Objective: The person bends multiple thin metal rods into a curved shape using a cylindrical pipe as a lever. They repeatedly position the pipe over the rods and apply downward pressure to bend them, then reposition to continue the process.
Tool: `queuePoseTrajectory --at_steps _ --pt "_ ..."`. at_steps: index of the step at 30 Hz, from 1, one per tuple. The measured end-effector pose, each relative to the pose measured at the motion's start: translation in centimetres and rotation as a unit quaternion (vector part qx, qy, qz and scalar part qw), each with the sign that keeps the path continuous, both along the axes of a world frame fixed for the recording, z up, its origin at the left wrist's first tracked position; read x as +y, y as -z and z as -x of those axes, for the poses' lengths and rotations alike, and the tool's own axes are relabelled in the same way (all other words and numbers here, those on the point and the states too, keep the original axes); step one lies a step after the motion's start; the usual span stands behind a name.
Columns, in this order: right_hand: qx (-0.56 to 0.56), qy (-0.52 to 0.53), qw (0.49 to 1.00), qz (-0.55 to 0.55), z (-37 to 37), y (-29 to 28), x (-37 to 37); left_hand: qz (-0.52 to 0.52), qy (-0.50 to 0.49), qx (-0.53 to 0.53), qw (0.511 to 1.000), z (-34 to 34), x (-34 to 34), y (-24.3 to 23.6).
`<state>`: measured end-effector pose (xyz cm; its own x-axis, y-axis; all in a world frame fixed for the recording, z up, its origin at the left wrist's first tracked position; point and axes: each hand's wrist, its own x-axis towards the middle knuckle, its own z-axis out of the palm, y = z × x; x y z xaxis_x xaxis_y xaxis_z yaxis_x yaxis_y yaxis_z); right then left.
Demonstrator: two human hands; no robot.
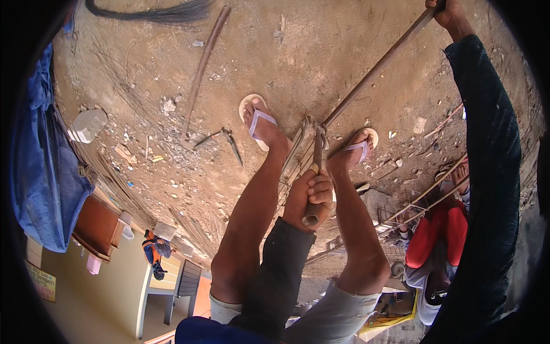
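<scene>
My left hand is closed around a short metal pipe, whose hollow end points back toward me. At the upper right, my right hand grips the end of a long rusty bar. This bar slants down to a spot between my feet, where its lower end meets the far end of the pipe; how they join is too small to tell. Thin steel rods run beneath, between my sandalled feet. A pair of pincers lies on the dirt beside my left foot.
A bent rusty rod and a bundle of black wire lie farther off. Left are a concrete chunk and blue tarp. A person in red sits at right by a steel-rod frame; another person is at left.
</scene>
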<state>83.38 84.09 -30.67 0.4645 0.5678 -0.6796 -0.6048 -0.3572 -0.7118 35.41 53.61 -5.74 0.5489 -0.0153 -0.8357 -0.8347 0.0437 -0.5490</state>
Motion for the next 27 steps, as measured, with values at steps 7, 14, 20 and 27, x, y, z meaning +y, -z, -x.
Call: queuePoseTrajectory --at_steps 7,14,20,27 --pt "0.118 -0.049 0.983 -0.129 -1.0 -5.3 -1.1 -0.021 0.12 0.041 0.992 -1.6 -1.9 -0.6" --pt "0.021 -0.039 0.99 -0.134 8.1 -19.6 -7.0 -0.039 0.14 0.028 0.989 -1.8 -3.1 0.2" --pt "-0.036 0.051 0.977 -0.204 14.6 -32.8 -19.0 -0.057 0.152 0.061 0.985 -2.8 -4.8 0.3" --pt "-0.057 0.089 0.972 -0.211 25.4 -42.3 -33.3 -0.068 0.12 0.026 0.99 -1.1 -5.0 1.0"
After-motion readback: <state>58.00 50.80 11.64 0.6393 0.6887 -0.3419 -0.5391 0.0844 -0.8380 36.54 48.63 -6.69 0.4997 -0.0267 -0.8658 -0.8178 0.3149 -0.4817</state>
